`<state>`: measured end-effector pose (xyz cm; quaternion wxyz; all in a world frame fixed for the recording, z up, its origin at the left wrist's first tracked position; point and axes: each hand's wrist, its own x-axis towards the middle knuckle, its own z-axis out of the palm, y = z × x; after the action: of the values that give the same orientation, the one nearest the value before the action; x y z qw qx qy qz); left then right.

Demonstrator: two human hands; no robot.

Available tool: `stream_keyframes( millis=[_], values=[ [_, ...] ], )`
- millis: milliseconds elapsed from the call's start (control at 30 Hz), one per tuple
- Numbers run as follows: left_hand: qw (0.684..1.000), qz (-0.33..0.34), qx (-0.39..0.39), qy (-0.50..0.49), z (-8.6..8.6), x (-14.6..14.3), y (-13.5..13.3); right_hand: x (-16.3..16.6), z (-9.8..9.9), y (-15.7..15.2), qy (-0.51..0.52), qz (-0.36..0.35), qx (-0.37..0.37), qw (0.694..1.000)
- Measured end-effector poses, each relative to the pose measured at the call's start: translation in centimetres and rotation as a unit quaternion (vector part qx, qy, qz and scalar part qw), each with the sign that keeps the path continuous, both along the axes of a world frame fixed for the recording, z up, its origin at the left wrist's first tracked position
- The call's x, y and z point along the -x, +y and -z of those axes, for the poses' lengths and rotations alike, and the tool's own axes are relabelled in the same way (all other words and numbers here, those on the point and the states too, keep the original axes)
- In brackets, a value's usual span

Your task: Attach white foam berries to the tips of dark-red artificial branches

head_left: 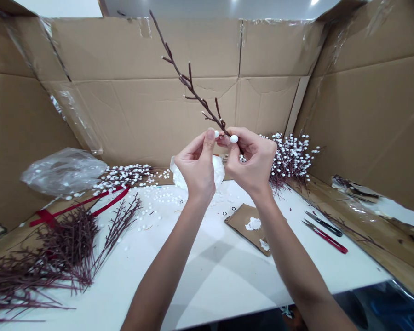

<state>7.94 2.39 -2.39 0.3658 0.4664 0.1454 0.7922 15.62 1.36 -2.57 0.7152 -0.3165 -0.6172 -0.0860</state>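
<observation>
My right hand [250, 158] pinches the lower end of a brown artificial twig [193, 92], which slants up and to the left with several short side shoots. A white foam ball [233, 138] shows at my right thumb, low on the twig. Close beside it, my left hand [200, 161] is closed with thumb and fingertips around a second white ball [216, 134], at a short shoot of the twig. Most of the upper shoots carry only small pale tips. The twig's bottom end is partly hidden behind my right hand.
Bare twigs [69, 243] lie in a bundle at left near a red ribbon [110, 197]. White-balled twigs [291, 156] stand back right. Glue-smeared cardboard [243, 223], red-handled tweezers [326, 236] and black snips [324, 224] lie right. A plastic bag [65, 170] and loose balls [162, 195] are at back left.
</observation>
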Motion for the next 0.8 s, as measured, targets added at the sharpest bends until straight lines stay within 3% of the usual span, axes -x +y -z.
stream_keyframes(
  millis=[267, 800],
  values=[
    [1.0, -0.015, 0.003, -0.006, 0.0, -0.1, -0.15, 0.12, 0.14, 0.05, -0.004, -0.013, -0.002, 1.0],
    [0.999, 0.033, 0.028, -0.03, 0.06, -0.31, -0.2, -0.05, 0.1, 0.47, 0.022, -0.058, 0.007, 0.998]
  ],
)
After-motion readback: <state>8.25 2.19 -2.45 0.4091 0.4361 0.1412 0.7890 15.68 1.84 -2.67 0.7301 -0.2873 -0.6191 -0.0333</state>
